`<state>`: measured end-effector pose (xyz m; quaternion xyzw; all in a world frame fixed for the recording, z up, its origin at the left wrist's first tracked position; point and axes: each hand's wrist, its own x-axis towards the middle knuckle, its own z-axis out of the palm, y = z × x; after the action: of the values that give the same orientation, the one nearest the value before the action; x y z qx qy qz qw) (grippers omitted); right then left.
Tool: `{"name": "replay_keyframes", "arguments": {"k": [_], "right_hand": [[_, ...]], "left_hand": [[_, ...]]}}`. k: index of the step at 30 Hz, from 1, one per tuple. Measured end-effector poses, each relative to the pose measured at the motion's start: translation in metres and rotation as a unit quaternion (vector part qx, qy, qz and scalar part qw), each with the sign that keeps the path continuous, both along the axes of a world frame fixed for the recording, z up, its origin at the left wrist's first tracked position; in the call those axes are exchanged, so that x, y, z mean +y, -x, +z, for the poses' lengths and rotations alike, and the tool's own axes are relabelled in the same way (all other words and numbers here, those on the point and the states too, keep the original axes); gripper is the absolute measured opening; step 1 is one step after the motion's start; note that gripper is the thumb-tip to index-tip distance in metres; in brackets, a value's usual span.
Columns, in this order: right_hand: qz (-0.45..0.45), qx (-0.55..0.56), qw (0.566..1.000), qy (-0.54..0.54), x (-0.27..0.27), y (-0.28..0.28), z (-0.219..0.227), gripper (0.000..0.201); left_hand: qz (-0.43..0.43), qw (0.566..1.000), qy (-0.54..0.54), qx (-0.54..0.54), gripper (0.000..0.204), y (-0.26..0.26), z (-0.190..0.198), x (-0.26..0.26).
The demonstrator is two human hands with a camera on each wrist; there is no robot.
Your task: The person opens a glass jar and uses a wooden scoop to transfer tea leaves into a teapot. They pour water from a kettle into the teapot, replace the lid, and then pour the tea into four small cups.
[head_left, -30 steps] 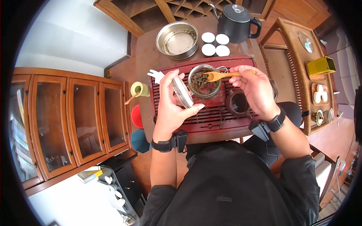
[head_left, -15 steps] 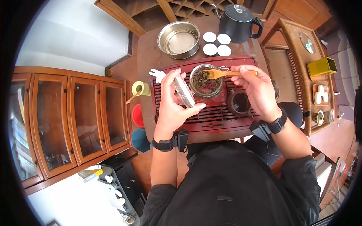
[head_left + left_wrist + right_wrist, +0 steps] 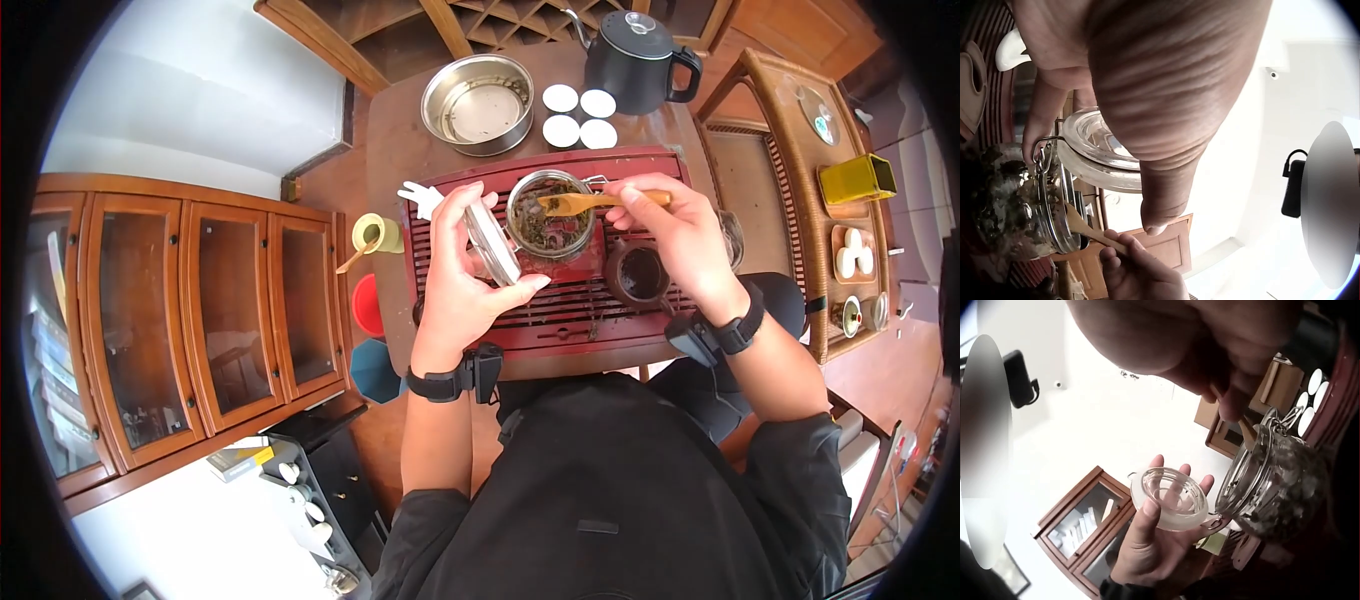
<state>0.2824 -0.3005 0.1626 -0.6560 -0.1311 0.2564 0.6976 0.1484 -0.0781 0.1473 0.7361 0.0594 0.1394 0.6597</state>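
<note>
The glass jar (image 3: 548,240) stood in the upper middle of the head view, on the red tray (image 3: 625,160); dark leaves filled part of it, their depth hard to make out through the glare in the wrist views. The wooden scoop (image 3: 575,204) reached into its mouth. The right hand (image 3: 690,240) had its grip closed on the scoop's handle. The glass lid (image 3: 492,243) was tilted up at the jar's left, and the left hand (image 3: 455,290) had its grip round the lid's edge, hiding part of it. The brown teapot (image 3: 638,275) sat just right of the jar. Behind the right hand, a glass object (image 3: 733,242) was mostly hidden. Beyond the tray, a metal pot (image 3: 478,105), four white discs (image 3: 561,130) and a black kettle (image 3: 628,65) stood on the surface (image 3: 395,125).
</note>
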Motion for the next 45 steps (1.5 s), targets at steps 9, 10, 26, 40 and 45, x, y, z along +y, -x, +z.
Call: {"name": "replay_keyframes", "arguments": {"k": [9, 10, 26, 40, 45], "right_hand": [[0.114, -0.231, 0.952, 0.168, 0.028, -0.013, 0.024, 0.022], [0.120, -0.227, 0.953, 0.162, 0.030, -0.015, 0.024, 0.023], [0.163, -0.056, 0.973, 0.152, 0.043, -0.025, 0.013, 0.025], [0.032, 0.231, 0.968, -0.092, 0.019, -0.037, -0.007, 0.019], [-0.001, 0.245, 0.963, -0.117, 0.012, -0.036, -0.008, 0.020]], "left_hand": [[0.011, 1.000, -0.012, -0.027, 0.107, -0.003, -0.001, -0.001], [0.008, 1.000, -0.009, -0.018, 0.108, -0.002, -0.001, -0.001], [-0.003, 0.999, -0.014, -0.031, 0.109, -0.003, -0.006, 0.002], [-0.006, 0.999, -0.028, -0.042, 0.109, -0.003, -0.007, 0.003], [-0.009, 1.000, -0.004, -0.020, 0.110, -0.001, -0.005, 0.002]]}}
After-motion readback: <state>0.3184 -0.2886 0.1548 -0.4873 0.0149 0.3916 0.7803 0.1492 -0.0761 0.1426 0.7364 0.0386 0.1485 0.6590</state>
